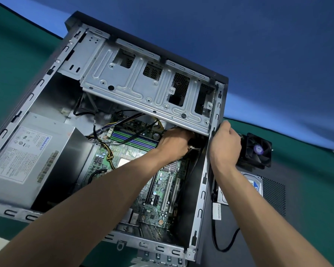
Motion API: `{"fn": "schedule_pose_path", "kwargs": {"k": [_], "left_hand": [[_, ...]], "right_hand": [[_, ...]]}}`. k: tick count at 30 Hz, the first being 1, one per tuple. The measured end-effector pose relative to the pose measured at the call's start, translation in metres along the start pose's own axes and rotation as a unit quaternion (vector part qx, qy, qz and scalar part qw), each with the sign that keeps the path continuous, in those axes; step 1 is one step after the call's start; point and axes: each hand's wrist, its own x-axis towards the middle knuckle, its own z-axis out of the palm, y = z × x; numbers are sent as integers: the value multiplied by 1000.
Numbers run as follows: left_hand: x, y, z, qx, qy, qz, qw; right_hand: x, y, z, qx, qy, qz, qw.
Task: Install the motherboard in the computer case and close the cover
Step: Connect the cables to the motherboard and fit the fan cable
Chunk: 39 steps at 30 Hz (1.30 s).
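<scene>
Motherboard (135, 170) sits inside the case (202, 182); my right hand (225, 143) grips its rim for steadiness, left hand (175, 143) pinches cables (194, 148).

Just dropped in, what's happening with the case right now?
A person is working inside the open computer case. The motherboard already lies on the case floor, beside the power supply. The left hand reaches under the drive cage, among the cables at the board's far edge; its fingers are hidden. The right hand grips the case's side rail. The cover is not on yet. A fan and a hard drive lie outside the case.
</scene>
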Motion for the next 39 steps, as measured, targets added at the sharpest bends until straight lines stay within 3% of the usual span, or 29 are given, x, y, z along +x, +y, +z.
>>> {"fn": "schedule_pose_path", "kwargs": {"k": [10, 33, 39], "left_hand": [[-1, -1, 1, 32, 16, 38, 999], [2, -7, 6, 13, 22, 43, 999], [1, -8, 5, -7, -19, 18, 1000]], "right_hand": [[0, 0, 1, 0, 0, -3, 1000], [2, 1, 2, -22, 10, -3, 1000], [1, 0, 2, -25, 10, -5, 1000]]}}
